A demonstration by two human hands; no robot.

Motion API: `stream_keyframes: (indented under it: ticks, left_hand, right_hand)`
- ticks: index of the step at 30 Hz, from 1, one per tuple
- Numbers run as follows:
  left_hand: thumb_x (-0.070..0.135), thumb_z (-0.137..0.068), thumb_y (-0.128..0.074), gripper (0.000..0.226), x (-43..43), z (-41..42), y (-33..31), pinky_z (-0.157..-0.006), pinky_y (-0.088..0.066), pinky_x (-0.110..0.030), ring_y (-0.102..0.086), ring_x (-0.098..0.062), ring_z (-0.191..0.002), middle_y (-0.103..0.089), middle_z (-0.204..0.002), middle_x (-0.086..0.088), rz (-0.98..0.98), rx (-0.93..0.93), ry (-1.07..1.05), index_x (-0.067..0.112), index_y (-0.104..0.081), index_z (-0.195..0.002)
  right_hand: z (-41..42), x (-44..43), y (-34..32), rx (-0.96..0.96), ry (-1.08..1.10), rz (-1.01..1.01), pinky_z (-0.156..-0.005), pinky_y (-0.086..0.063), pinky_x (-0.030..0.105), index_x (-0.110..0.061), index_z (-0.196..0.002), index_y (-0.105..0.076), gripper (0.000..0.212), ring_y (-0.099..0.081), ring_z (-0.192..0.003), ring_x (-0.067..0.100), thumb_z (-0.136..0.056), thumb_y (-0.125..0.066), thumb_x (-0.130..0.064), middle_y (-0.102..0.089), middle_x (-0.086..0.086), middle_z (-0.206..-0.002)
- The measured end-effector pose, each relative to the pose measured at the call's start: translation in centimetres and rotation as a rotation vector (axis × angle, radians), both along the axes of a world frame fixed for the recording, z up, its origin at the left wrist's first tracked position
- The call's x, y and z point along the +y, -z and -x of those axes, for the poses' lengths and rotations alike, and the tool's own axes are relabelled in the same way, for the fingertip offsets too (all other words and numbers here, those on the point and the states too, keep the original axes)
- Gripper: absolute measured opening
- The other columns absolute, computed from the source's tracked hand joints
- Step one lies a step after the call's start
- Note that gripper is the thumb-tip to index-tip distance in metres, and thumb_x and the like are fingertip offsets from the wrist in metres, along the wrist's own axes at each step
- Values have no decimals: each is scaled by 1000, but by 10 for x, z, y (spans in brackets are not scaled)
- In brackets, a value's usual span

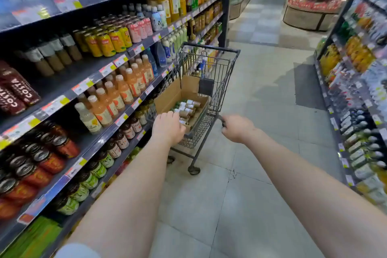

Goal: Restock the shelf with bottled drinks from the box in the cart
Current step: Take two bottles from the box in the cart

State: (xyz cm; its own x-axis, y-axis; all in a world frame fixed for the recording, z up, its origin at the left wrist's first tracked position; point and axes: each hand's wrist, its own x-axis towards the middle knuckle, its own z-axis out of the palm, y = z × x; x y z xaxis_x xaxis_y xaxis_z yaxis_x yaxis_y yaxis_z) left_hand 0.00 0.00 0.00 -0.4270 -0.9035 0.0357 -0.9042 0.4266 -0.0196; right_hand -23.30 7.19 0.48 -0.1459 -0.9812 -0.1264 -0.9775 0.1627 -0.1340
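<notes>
1. A supermarket aisle, seen from the head of a person whose two bare forearms reach forward to a small wire cart (pixel 222 81).
2. The cart stands on the pale tiled floor (pixel 261 115), just beside the long drinks shelf (pixel 69 78) that runs along the left side.
3. An open cardboard box (pixel 170 95) sits inside the cart against its left wall, flaps up.
4. Small bottles (pixel 188 109) with brown bodies and pale labels lie on their sides in the bottom of the box, at the end nearest the person.
5. The left hand (pixel 168 126) is at the near edge of the cart, just above those bottles. Only its back shows and the fingers bend away out of sight, so I cannot tell whether it holds the cart's rail, touches a bottle, or holds nothing.
6. The right hand (pixel 236 129) is clenched round the dark handle end at the cart's near right corner.
7. On the left shelf, level with the cart, stand rows of peach-coloured juice bottles (pixel 125 88) with white caps. Yellow cans (pixel 104 45) fill the tier above, and red cans (pixel 44 160) lie on a lower tier.
8. A second shelf (pixel 356 94), full of bottles, lines the right side of the aisle.
9. A dark mat (pixel 307 86) lies on the floor before it.
</notes>
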Motion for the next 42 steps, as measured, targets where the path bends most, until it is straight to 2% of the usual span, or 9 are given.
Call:
stream_keyframes:
  ticks: [6, 10, 14, 19, 23, 28, 31, 37, 42]
  left_hand:
    - [40, -100, -40, 45, -75, 34, 35, -102, -44, -44, -57, -30, -119, -61, -130, -9, -81, -93, -83, 14, -55, -133]
    - [42, -100, -40, 43, -141, 66, 34, -97, -47, -44, -58, -32, -116, -60, -127, -11, -81, -203, -110, 14, -55, -129]
    - [41, -100, -38, 48, -208, 109, 14, -95, -49, -44, -58, -34, -118, -58, -133, -14, -78, -127, -225, 11, -53, -134]
    - [43, -102, -36, 54, -258, 160, 28, -100, -48, -46, -54, -36, -124, -53, -141, -17, -148, -25, -309, 9, -48, -143]
    - [42, -100, -37, 50, -290, 178, 54, -99, -47, -45, -55, -33, -120, -56, -135, -13, -217, -118, -295, 13, -51, -138]
    - [43, -101, -37, 50, -350, 177, 91, -101, -44, -45, -54, -34, -122, -56, -134, -14, -309, -155, -407, 13, -50, -139]
    - [44, -103, -36, 47, -394, 168, 125, -101, -43, -45, -54, -34, -121, -56, -132, -13, -372, -140, -495, 13, -50, -136]
    - [44, -101, -35, 51, -490, 167, 158, -103, -43, -46, -52, -34, -125, -54, -138, -15, -496, -69, -621, 12, -47, -140]
    - [44, -101, -36, 50, -532, 174, 172, -102, -44, -45, -53, -33, -122, -55, -135, -15, -533, -2, -674, 12, -49, -137]
  right_hand:
    - [49, -83, 32, -26, -9, -89, -86, -49, 38, -16, -131, -54, 41, -59, -113, 34, -93, -48, -28, -62, 10, -126]
    - [100, -157, 46, -47, -65, -92, -82, -52, 37, -15, -106, -56, 19, -61, -106, 33, -91, -50, -25, -62, 11, -113]
    - [148, -234, 40, -54, -132, -88, -91, -54, 43, -12, -114, -60, 32, -60, -110, 32, -87, -53, -26, -63, 11, -117]
    - [187, -319, 45, -33, -195, -96, -87, -56, 40, -15, -106, -61, 26, -64, -102, 32, -84, -53, -28, -66, 10, -110]
    - [197, -376, 70, -39, -258, -156, -81, -58, 40, -24, -111, -61, 34, -64, -97, 28, -84, -52, -40, -67, 6, -108]
    - [196, -442, 88, -66, -298, -216, -83, -55, 37, -20, -120, -59, 36, -63, -104, 29, -85, -51, -27, -64, 8, -118]
    - [193, -488, 117, -69, -347, -271, -95, -53, 42, -16, -130, -58, 45, -59, -117, 30, -87, -51, -27, -61, 9, -130]
    - [195, -580, 143, 4, -423, -369, -87, -54, 38, -19, -116, -62, 33, -62, -108, 28, -86, -52, -28, -62, 6, -112]
    - [190, -651, 145, 56, -440, -408, -93, -54, 42, -16, -125, -60, 44, -62, -112, 29, -83, -58, -28, -61, 8, -125]
